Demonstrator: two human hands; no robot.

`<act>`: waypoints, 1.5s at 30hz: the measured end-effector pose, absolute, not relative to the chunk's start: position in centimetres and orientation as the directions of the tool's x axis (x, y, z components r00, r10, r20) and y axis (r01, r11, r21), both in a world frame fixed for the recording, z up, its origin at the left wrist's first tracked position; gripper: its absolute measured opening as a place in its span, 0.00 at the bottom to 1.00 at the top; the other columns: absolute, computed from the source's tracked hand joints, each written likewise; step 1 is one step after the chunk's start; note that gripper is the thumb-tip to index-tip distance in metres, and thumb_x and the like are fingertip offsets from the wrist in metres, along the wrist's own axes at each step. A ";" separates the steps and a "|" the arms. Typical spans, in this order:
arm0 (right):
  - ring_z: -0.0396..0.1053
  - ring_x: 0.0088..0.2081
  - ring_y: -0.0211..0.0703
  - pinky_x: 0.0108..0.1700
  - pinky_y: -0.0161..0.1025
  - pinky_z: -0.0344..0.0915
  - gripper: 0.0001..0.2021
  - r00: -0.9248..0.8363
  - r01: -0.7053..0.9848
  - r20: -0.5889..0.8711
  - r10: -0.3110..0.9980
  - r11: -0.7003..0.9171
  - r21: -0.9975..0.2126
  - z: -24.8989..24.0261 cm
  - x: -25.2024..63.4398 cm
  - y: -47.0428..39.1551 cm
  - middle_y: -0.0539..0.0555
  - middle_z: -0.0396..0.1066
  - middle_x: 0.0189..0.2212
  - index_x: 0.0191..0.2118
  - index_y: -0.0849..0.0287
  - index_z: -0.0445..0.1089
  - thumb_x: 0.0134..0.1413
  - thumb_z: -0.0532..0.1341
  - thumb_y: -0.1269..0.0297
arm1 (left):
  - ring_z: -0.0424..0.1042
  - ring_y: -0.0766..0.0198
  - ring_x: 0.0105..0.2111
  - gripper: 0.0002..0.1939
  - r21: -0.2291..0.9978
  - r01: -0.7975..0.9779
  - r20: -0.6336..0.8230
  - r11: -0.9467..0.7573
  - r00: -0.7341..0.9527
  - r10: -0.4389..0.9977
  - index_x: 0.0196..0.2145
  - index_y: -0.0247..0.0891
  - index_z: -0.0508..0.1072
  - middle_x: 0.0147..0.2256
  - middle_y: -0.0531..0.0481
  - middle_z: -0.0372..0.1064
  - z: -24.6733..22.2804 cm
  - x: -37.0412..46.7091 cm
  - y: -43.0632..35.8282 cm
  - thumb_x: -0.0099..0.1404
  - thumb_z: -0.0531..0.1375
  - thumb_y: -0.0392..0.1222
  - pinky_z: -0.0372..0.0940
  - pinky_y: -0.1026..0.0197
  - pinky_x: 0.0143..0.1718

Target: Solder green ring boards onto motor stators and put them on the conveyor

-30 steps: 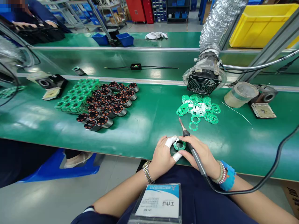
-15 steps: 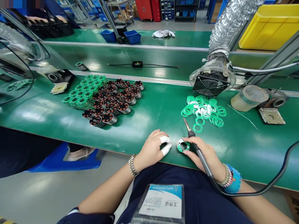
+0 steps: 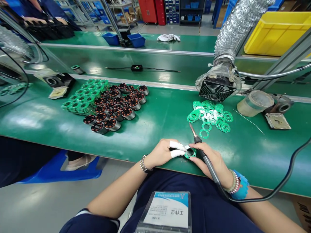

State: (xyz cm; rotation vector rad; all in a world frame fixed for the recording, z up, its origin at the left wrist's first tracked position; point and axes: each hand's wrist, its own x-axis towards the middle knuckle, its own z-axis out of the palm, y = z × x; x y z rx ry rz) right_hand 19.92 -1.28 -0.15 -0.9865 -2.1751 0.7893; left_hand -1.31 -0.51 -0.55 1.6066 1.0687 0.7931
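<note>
A ring-shaped green circuit board (image 3: pixel 190 152) is near the front edge of the bench, with a dark hole in its middle. My right hand (image 3: pixel 215 160) pinches its right side between thumb and finger. The same hand also holds a soldering iron (image 3: pixel 209 166), its tip pointing up and away to the left. From the other side, my left hand (image 3: pixel 164 153) closes on the board's left rim with white-wrapped fingertips. Whether a stator sits under the board is hidden. Loose green ring boards (image 3: pixel 210 115) lie in a pile beyond the iron's tip.
Several copper-wound stators (image 3: pixel 116 114) stand in rows at left, beside stacked green boards (image 3: pixel 82 97). A fan with a duct (image 3: pixel 216 89) overhangs the board pile. A tub (image 3: pixel 255 103), solder wire (image 3: pixel 250 122) and an iron stand (image 3: pixel 278 120) are at right. The iron's cable (image 3: pixel 283 181) loops over my right forearm.
My left hand has moved right, from apart to touching the ring-shaped circuit board's left rim. My right hand keeps hold of the board and the soldering iron. The view has shifted slightly.
</note>
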 end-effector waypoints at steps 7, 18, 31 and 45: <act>0.67 0.37 0.42 0.39 0.39 0.67 0.13 -0.472 0.386 0.409 0.781 0.600 -0.701 0.6 19.2 -0.7 0.54 0.68 0.36 0.45 0.56 0.64 0.53 0.58 0.72 | 0.65 0.70 0.25 0.06 0.964 0.037 -0.260 0.264 0.337 0.905 0.23 0.33 0.71 0.23 0.54 0.67 0.2 0.3 -0.5 0.50 0.64 0.38 0.60 0.65 0.31; 0.63 0.33 0.43 0.35 0.40 0.65 0.11 -0.492 0.353 0.465 0.736 0.657 -0.666 0.5 17.3 -0.3 0.53 0.67 0.29 0.42 0.57 0.63 0.54 0.53 0.76 | 0.64 0.71 0.26 0.10 0.958 -0.072 -0.247 0.277 0.285 0.926 0.26 0.33 0.69 0.26 0.54 0.65 -0.1 0.4 -1.4 0.53 0.64 0.43 0.62 0.66 0.30; 0.67 0.28 0.39 0.30 0.38 0.65 0.15 -0.460 0.322 0.420 0.783 0.587 -0.743 2.6 21.6 -1.4 0.51 0.70 0.26 0.46 0.56 0.67 0.52 0.59 0.73 | 0.69 0.69 0.25 0.12 0.925 -0.083 -0.327 0.372 0.328 0.886 0.28 0.33 0.67 0.24 0.54 0.67 -0.7 -0.5 -1.0 0.53 0.64 0.43 0.65 0.63 0.33; 0.71 0.30 0.41 0.33 0.38 0.68 0.10 -0.440 0.362 0.337 0.832 0.508 -0.782 3.2 22.1 -1.7 0.52 0.75 0.29 0.38 0.54 0.72 0.51 0.59 0.73 | 0.70 0.69 0.25 0.08 0.928 -0.057 -0.331 0.368 0.326 0.885 0.28 0.33 0.68 0.24 0.53 0.68 -0.8 -0.7 -1.0 0.54 0.63 0.40 0.65 0.63 0.34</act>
